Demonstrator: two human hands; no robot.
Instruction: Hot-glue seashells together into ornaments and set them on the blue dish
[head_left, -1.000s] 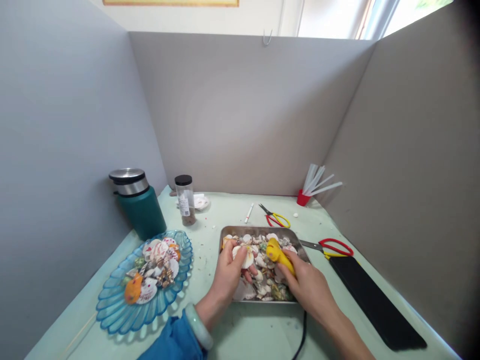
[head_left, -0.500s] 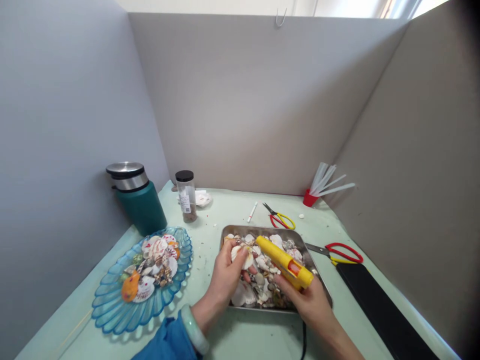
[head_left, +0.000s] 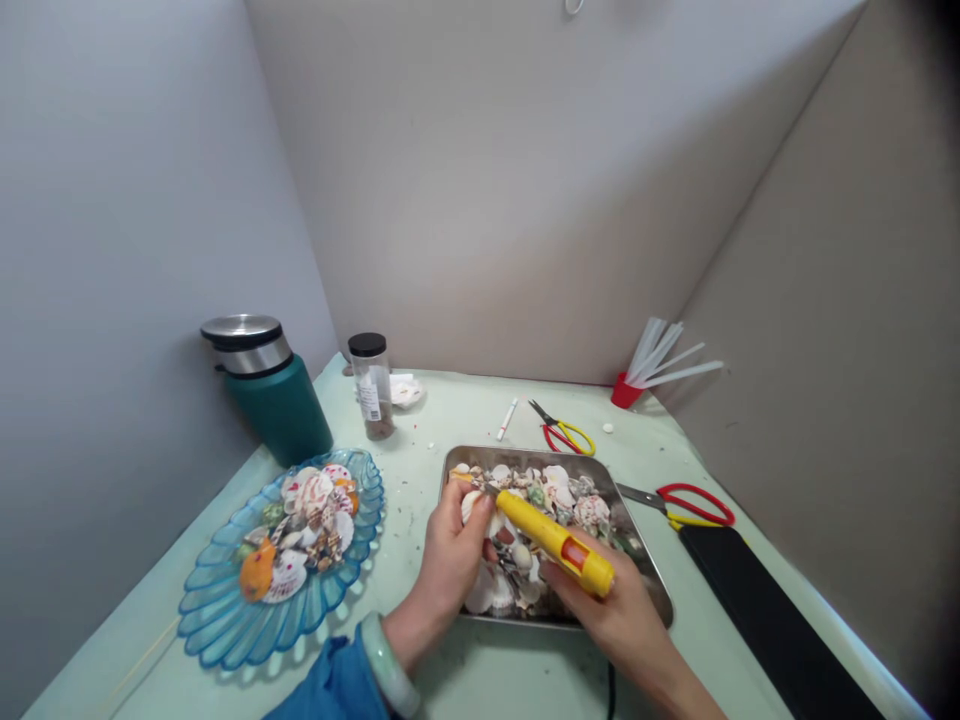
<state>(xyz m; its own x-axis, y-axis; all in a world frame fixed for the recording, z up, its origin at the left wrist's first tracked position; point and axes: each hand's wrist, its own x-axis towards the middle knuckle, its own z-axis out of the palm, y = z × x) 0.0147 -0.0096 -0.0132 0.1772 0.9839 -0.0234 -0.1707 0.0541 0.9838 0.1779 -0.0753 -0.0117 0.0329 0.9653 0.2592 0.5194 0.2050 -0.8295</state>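
The pale green table point(head_left: 480, 680) carries a metal tray point(head_left: 654, 578) spread with loose shells point(head_left: 559, 485). Over the tray, the right hand point(head_left: 628, 605) is wrapped around the yellow glue gun point(head_left: 544, 528), which looks light and rigid; its tip may be hot, so the handle seems the safe hold. The left hand point(head_left: 451, 540) pinches a white shell point(head_left: 471, 504) close to the nozzle; whether they touch I cannot tell. That shell is probably light, stiff, brittle and slightly slick, best held gently by its edge.
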